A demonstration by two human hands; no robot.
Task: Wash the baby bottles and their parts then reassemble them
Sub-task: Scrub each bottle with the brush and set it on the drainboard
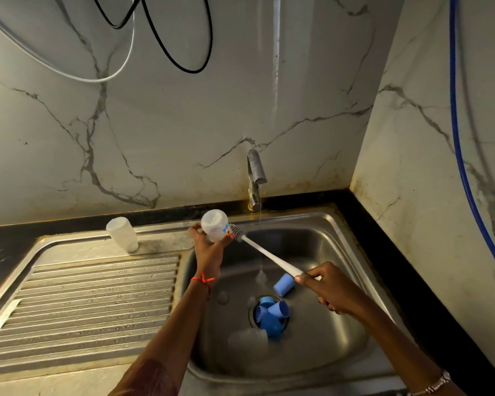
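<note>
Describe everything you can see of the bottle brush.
The bottle brush has a long, straight white handle, plastic by its look, ending in a grey bristle head. It slants up and to the left above the sink basin. The right hand grips the handle's lower end, fingers curled round it. The bristle head meets the mouth of the translucent bottle held in the left hand; how far it reaches inside cannot be told.

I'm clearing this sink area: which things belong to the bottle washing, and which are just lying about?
Job: held bottle, brush, upturned bottle on the drainboard, blue caps in the sink, running tap.
Not part: black cable, white cable, blue hose.
</note>
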